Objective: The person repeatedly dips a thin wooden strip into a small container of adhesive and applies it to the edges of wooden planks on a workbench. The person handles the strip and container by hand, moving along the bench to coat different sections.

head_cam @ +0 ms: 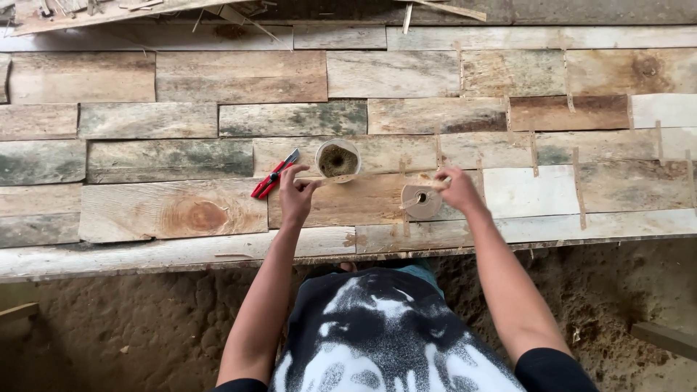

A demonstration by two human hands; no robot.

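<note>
My left hand [295,190] pinches the free end of a strip of brown tape [363,178] that stretches across to my right hand [457,189]. My right hand holds the roll of brown tape [421,200] just above the wooden planks. The taut strip runs level over the board surface between both hands. A red and black utility knife [274,175] lies on the planks just left of my left hand. A small round white cup [338,160] holding something brownish stands right behind the strip.
The surface is a panel of weathered wooden planks [174,210] in rows, with several short tape strips [577,189] stuck across seams on the right. Bare earth [109,327] lies below the panel's near edge. Wood scraps [668,337] sit at lower right.
</note>
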